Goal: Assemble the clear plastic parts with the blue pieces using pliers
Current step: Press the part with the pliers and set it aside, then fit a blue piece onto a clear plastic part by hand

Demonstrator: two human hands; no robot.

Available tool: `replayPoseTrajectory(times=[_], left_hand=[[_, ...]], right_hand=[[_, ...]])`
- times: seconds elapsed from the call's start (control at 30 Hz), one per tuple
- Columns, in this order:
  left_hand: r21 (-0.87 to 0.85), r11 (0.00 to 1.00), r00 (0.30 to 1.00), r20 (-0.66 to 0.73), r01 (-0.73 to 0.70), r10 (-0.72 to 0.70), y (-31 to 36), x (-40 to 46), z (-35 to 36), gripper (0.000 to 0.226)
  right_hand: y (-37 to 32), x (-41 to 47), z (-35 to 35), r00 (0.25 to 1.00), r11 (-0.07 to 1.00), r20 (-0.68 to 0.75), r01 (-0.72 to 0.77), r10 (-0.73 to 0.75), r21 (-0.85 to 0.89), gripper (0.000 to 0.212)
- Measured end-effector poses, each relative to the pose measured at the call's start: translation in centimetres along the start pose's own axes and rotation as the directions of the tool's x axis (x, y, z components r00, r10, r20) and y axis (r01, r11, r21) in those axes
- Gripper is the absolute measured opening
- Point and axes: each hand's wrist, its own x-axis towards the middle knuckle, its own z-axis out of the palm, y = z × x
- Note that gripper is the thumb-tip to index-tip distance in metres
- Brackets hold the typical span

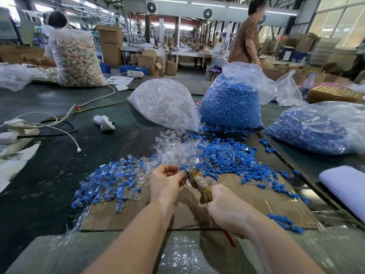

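Landmark: the cardboard sheet (pixel 256 196) on the table. On its left part lies a spread of assembled clear-and-blue pieces (pixel 106 186); above its centre the left hand (pixel 167 182) pinches a small part, too small to identify, at the nose of the pliers (pixel 194 177). The right hand (pixel 227 210) grips the pliers' handles over the sheet's centre, with loose clear plastic parts (pixel 173 149) and blue pieces (pixel 233 157) heaped on its far part, and 2 bags of blue pieces (pixel 231 103) beyond it.

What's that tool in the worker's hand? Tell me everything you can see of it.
They are pliers, held slanting above the cardboard sheet. The right hand grips the handles, which look wrapped in worn yellowish tape, with a red handle end poking out below the wrist. The metal jaws point up and left, meeting the left hand's fingertips, which pinch something small there. Whether the jaws are closed is unclear.
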Motion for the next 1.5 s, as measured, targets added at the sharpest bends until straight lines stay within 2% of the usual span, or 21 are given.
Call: replayPoseTrajectory(times=[0.1,0.2,0.27,0.33,0.4,0.47,0.53,0.67,0.83,0.93,1.07,1.23,1.37,1.5], left_hand=[[-0.008,1.000,1.000,-0.005,0.002,-0.002,0.1,0.1,0.1,0.017],[-0.028,1.000,1.000,-0.014,0.011,-0.011,0.0,0.2,-0.1,0.019],[0.055,0.998,0.999,-0.029,-0.024,0.025,0.1,0.3,-0.7,0.017],[0.321,0.935,0.983,-0.050,-0.150,0.175,0.3,0.6,-1.8,0.013],[0.543,0.789,0.931,-0.031,-0.289,0.363,0.8,1.1,-3.3,0.014],[0.675,0.649,0.885,0.013,-0.352,0.466,1.2,1.7,-4.9,0.011],[0.760,0.554,0.863,0.018,-0.339,0.504,1.4,2.4,-6.3,0.013],[0.851,0.449,0.867,0.014,-0.271,0.497,1.3,3.3,-8.2,0.019],[0.907,0.333,0.862,0.061,-0.259,0.503,0.8,3.6,-7.9,0.021],[0.880,0.332,0.837,0.120,-0.338,0.534,0.4,3.0,-6.6,0.017],[0.764,0.357,0.794,0.317,-0.538,0.519,-0.6,1.3,-4.2,0.015],[0.659,0.266,0.703,0.593,-0.704,0.392,-2.4,0.2,-1.5,0.033],[0.685,0.202,0.707,0.626,-0.700,0.330,-3.4,0.5,-1.1,0.035],[0.720,0.242,0.747,0.549,-0.651,0.375,-3.4,1.0,-2.0,0.022]], right_hand=[[0.1,0.0,0.0,0.999,0.998,0.009,0.038,-0.038,0.052,0.008],[0.1,-0.4,-0.4,0.998,0.970,0.041,0.045,-0.057,0.237,0.008],[0.2,-0.4,-0.5,0.999,0.949,0.019,0.039,-0.048,0.312,0.013],[0.8,0.1,-0.5,0.993,0.975,-0.100,0.077,-0.057,0.209,0.014],[1.7,0.7,-0.8,0.970,0.997,-0.231,0.077,-0.073,0.010,0.019],[2.9,1.3,-1.3,0.946,0.984,-0.316,0.016,-0.073,-0.177,0.029],[4.2,1.8,-1.7,0.929,0.956,-0.367,-0.065,-0.047,-0.286,0.034],[6.3,2.6,-2.2,0.907,0.886,-0.422,-0.194,-0.002,-0.421,0.048],[7.6,2.8,-2.5,0.886,0.835,-0.463,-0.252,-0.004,-0.490,0.059],[7.9,2.8,-2.3,0.890,0.823,-0.455,-0.255,-0.005,-0.508,0.058],[8.0,2.8,-2.2,0.894,0.832,-0.448,-0.262,0.019,-0.488,0.055],[7.4,3.1,-2.3,0.894,0.835,-0.439,-0.304,0.084,-0.459,0.057],[6.2,3.5,-1.7,0.856,0.860,-0.505,-0.173,-0.110,-0.480,0.043],[4.7,4.8,-1.0,0.835,0.872,-0.500,-0.054,-0.228,-0.487,0.034]])
